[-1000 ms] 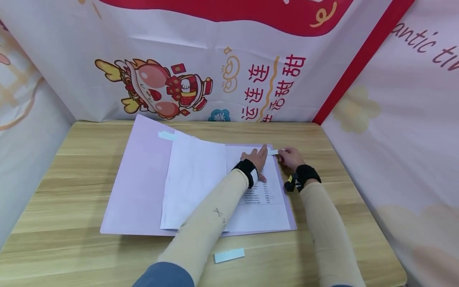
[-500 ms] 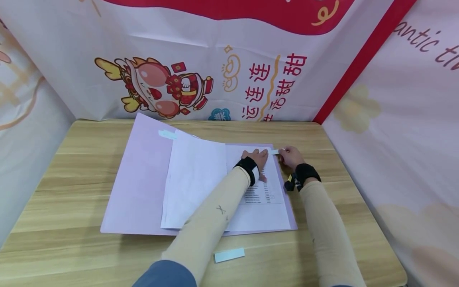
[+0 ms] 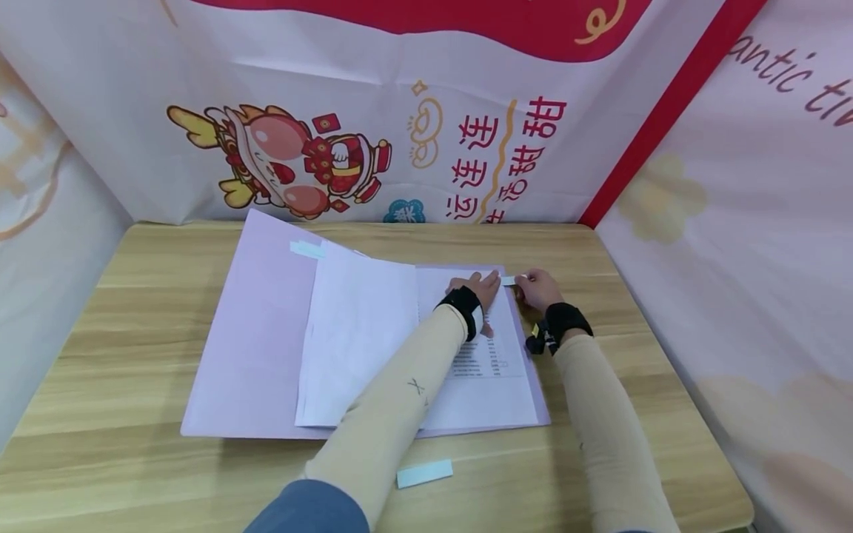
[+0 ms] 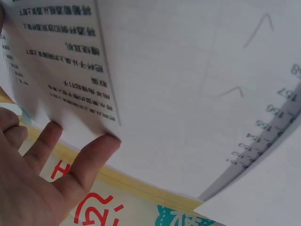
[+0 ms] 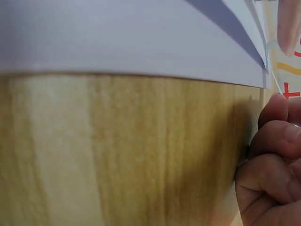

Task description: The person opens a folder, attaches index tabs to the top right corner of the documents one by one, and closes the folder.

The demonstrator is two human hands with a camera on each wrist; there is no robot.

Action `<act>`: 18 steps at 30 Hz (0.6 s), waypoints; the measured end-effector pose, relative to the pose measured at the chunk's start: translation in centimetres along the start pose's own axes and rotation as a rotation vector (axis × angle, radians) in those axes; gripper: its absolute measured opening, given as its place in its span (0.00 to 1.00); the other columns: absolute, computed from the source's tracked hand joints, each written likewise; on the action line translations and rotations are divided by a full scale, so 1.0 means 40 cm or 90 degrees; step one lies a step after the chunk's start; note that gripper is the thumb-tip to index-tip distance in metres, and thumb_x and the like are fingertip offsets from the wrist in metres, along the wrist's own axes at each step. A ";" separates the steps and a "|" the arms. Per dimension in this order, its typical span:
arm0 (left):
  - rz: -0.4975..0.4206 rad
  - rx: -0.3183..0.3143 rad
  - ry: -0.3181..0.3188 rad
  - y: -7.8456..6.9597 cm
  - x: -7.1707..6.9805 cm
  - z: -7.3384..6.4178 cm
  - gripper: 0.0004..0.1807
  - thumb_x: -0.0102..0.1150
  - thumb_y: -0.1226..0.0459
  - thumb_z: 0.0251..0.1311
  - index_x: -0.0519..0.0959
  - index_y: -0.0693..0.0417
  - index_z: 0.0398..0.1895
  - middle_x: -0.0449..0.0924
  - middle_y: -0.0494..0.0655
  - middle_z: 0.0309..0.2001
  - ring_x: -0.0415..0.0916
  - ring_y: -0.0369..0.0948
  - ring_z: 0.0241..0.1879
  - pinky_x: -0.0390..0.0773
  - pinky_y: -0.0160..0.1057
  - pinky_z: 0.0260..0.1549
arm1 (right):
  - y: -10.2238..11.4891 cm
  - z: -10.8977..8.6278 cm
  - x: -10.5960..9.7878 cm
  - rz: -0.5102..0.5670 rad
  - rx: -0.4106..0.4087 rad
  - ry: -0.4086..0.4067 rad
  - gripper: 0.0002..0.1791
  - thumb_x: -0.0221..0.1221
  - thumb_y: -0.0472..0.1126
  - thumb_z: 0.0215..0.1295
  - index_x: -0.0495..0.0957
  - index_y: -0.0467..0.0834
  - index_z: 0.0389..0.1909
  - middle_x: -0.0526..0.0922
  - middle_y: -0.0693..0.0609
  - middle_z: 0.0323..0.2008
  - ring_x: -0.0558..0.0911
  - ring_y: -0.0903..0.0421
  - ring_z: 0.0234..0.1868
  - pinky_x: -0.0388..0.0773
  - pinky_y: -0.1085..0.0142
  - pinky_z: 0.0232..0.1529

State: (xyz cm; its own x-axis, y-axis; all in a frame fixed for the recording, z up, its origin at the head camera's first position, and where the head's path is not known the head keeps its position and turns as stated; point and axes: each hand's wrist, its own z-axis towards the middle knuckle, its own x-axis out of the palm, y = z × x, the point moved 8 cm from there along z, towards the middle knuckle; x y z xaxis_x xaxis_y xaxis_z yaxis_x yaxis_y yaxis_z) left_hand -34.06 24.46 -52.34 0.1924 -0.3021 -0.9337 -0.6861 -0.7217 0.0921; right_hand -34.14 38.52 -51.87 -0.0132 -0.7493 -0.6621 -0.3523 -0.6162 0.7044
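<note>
A lilac folder (image 3: 240,348) lies open on the table, with white sheets inside. My left hand (image 3: 481,289) rests with spread fingers on the upper part of the printed right-hand page (image 3: 480,400); in the left wrist view its fingertips (image 4: 110,140) touch the paper near the edge. Just past the page's top right corner, my right hand (image 3: 541,292) pinches a pale blue paper strip (image 3: 509,281) that reaches over the page edge. The right wrist view shows the curled fingers (image 5: 273,139) beside the folder edge. Another pale blue strip (image 3: 308,249) sticks out from the turned left pages (image 3: 360,333).
A loose pale blue strip (image 3: 424,474) lies on the wooden table (image 3: 100,370) in front of the folder. Printed cloth walls (image 3: 373,59) stand behind the table and at both sides. The folder's left cover slants upward.
The view has shifted slightly. Both hands stay almost in place, the left on the page and the right pinching the strip at the corner.
</note>
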 end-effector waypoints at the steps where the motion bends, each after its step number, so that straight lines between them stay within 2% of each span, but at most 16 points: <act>1: 0.005 -0.001 0.002 0.000 0.000 0.002 0.68 0.65 0.27 0.48 0.41 0.44 0.84 0.35 0.38 0.83 0.51 0.42 0.76 0.81 0.50 0.44 | -0.001 0.000 0.000 0.000 0.003 0.001 0.15 0.49 0.45 0.79 0.74 0.35 0.44 0.78 0.50 0.29 0.75 0.57 0.31 0.72 0.69 0.35; 8: 0.043 0.004 -0.017 0.003 0.017 0.027 0.67 0.60 0.23 0.46 0.45 0.44 0.84 0.41 0.38 0.83 0.55 0.41 0.74 0.81 0.47 0.37 | 0.002 -0.001 -0.003 0.007 0.012 0.002 0.15 0.48 0.44 0.80 0.74 0.35 0.45 0.78 0.50 0.28 0.74 0.58 0.30 0.71 0.69 0.34; 11: 0.046 0.002 -0.019 0.007 0.009 0.018 0.66 0.59 0.23 0.46 0.49 0.45 0.83 0.47 0.39 0.82 0.57 0.40 0.72 0.81 0.46 0.38 | -0.004 0.005 -0.002 0.008 0.035 0.001 0.15 0.48 0.45 0.80 0.74 0.36 0.46 0.79 0.49 0.30 0.75 0.56 0.31 0.72 0.67 0.35; 14: 0.052 0.001 -0.023 0.011 0.000 0.003 0.64 0.58 0.22 0.47 0.53 0.45 0.82 0.53 0.38 0.79 0.60 0.39 0.69 0.81 0.44 0.41 | -0.011 0.013 0.000 -0.013 0.047 -0.010 0.16 0.48 0.47 0.79 0.74 0.37 0.43 0.79 0.48 0.31 0.76 0.53 0.34 0.71 0.65 0.36; 18: 0.057 0.001 -0.036 0.011 0.003 -0.002 0.62 0.58 0.22 0.47 0.57 0.45 0.80 0.57 0.38 0.78 0.61 0.39 0.68 0.81 0.44 0.44 | 0.002 0.010 0.000 -0.087 0.007 -0.040 0.17 0.50 0.47 0.75 0.74 0.35 0.41 0.78 0.44 0.32 0.76 0.48 0.36 0.71 0.62 0.37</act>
State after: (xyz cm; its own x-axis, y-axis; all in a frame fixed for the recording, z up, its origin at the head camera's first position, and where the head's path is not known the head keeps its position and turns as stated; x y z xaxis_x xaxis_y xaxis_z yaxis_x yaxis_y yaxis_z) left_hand -34.28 24.05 -52.38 0.0907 -0.3296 -0.9398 -0.6995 -0.6928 0.1754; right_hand -34.56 38.60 -51.92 -0.0223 -0.6416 -0.7667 -0.3644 -0.7089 0.6039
